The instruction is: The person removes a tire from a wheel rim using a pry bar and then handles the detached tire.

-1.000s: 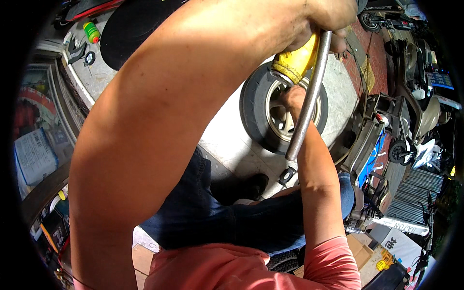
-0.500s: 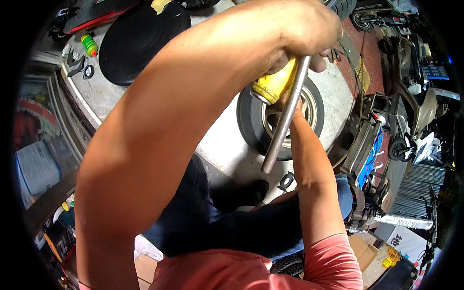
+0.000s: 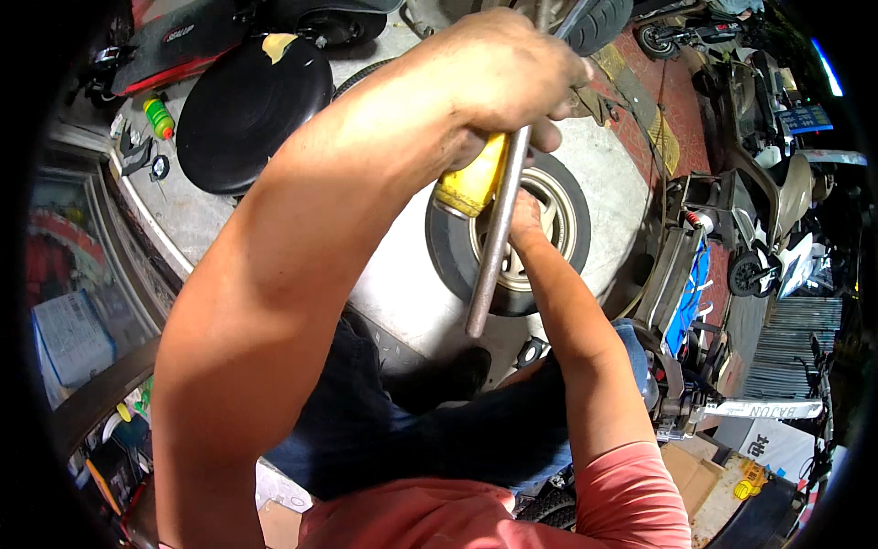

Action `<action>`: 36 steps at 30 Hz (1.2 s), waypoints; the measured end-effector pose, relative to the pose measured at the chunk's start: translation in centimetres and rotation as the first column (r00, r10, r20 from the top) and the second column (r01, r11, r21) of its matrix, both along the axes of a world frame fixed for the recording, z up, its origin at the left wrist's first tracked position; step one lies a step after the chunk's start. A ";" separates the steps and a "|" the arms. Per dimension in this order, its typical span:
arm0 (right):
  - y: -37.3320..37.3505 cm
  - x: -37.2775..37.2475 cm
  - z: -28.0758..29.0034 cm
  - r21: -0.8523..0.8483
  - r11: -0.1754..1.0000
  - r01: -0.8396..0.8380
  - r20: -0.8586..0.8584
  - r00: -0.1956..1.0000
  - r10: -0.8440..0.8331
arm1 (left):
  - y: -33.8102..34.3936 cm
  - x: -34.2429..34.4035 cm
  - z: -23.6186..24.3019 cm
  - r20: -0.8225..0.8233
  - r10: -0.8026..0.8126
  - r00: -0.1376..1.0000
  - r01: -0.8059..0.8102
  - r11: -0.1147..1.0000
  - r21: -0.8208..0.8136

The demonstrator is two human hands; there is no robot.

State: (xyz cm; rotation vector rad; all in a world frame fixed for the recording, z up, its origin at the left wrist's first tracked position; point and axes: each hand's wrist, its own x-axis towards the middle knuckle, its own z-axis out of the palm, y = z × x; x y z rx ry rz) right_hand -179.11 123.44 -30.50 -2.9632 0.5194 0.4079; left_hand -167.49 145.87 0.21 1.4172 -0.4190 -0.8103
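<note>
materials noted: round grey metal bar (image 3: 495, 247), dull and straight; scuffed yellow cylindrical can (image 3: 468, 188); black rubber tyre (image 3: 445, 242) encircling a pale, spoked metal rim (image 3: 571, 224). left hand (image 3: 517, 78) clenched around bar and can, both crossing the view of the wheel. right hand (image 3: 525, 218) at the rim's middle; its grip cannot be told.

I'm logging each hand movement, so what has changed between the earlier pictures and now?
The left hand has shifted leftward relative to the wheel, bringing the yellow can and metal bar with it. The camera view has shifted too, so the wheel sits lower and further left in the picture. Nothing was visibly taken up or let go. The right hand stays at the wheel's middle.
</note>
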 end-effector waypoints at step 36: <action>0.1 -1.0 0.4 -0.191 0.962 -0.196 -0.083 0.980 0.183 | -0.2 -1.3 0.4 -0.051 -0.019 0.999 0.027 0.986 0.162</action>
